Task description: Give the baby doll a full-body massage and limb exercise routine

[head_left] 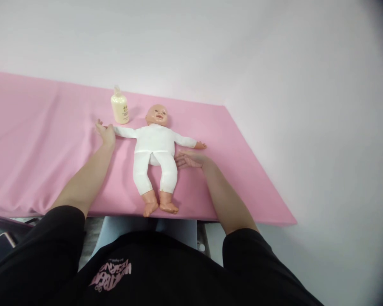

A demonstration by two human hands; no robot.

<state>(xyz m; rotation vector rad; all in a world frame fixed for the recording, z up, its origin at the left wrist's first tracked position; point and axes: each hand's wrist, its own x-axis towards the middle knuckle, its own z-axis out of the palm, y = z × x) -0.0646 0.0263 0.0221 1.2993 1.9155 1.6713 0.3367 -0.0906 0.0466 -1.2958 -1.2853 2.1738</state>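
Note:
A baby doll point(155, 142) with a white cloth body lies face up, its arms spread and its feet toward me. My left hand point(106, 132) is at the end of the doll's arm on the left, its fingers around the doll's hand, which is mostly hidden. My right hand point(191, 160) lies palm up beside the doll's hip, below its other arm, with the fingers apart and nothing in them. A cream-coloured pump bottle point(120, 107) stands left of the doll's head.
Pink cloth point(236, 178) covers the table, with folds at the left. A pale wall rises behind and to the right. At the lower left is a dark flat object point(0, 250) with a light edge.

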